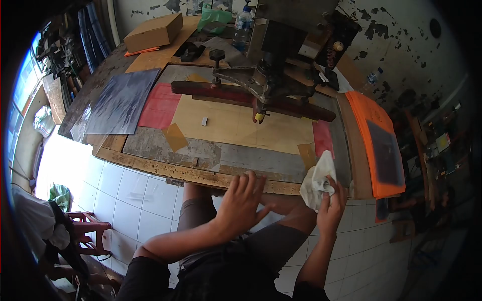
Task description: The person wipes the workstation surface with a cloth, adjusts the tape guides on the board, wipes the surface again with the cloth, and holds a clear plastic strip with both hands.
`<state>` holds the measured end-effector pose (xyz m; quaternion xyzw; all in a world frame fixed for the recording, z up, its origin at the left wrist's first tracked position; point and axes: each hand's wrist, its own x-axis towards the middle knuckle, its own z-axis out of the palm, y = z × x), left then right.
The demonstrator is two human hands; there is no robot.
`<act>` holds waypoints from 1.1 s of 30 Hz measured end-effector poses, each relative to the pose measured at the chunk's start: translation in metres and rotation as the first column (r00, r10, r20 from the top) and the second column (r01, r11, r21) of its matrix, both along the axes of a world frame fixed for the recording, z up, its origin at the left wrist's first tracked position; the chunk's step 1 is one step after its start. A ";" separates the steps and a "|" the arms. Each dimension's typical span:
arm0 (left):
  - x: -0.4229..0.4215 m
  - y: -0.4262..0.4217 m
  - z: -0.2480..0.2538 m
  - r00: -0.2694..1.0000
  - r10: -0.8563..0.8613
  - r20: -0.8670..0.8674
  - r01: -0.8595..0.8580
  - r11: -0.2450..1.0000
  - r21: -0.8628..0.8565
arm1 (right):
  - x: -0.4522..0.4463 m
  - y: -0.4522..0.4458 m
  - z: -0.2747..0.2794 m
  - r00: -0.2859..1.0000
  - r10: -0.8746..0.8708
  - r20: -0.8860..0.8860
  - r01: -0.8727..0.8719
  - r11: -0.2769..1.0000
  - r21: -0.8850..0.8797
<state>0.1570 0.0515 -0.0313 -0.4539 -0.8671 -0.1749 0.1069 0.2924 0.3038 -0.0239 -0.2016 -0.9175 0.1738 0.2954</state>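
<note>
A crumpled white cloth (321, 175) is in my right hand (332, 203), pinched between the fingers at the table's front right edge. My left hand (241, 205) has its fingers apart at the front edge, with nothing in it. Beyond both hands lies a tan sheet (241, 125) on the grey bed (145, 143), with red pieces (158, 108) at its ends and a small pale block (204, 121) on top. Above the sheet hangs a dark press with a long red bar (231, 95).
Orange bags (369, 135) are stacked on the right. A dark plastic sheet (123, 100) lies on the left. Behind are a cardboard box (153, 32) and a water bottle (243, 25). A red stool (89, 228) and a seated person (45, 226) are at lower left.
</note>
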 end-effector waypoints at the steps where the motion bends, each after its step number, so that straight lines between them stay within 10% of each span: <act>1: 0.012 0.000 0.000 1.000 -0.011 0.016 0.011 1.000 -0.017 | -0.001 -0.005 0.001 0.999 0.001 0.045 -0.002 1.000 0.027; 18: -0.098 -0.019 0.004 0.987 -0.133 0.094 0.128 0.990 0.061 | -0.140 0.044 0.012 0.792 0.571 0.215 -0.595 0.801 0.064; 26: -0.091 -0.033 -0.002 0.995 0.071 0.063 -0.074 0.996 0.045 | -0.126 -0.044 0.010 0.795 0.567 0.214 -0.592 0.802 0.078; 33: -0.085 -0.035 -0.005 0.995 0.084 0.056 -0.088 0.994 0.070 | -0.158 0.079 -0.007 0.945 0.077 0.318 -0.147 0.968 0.203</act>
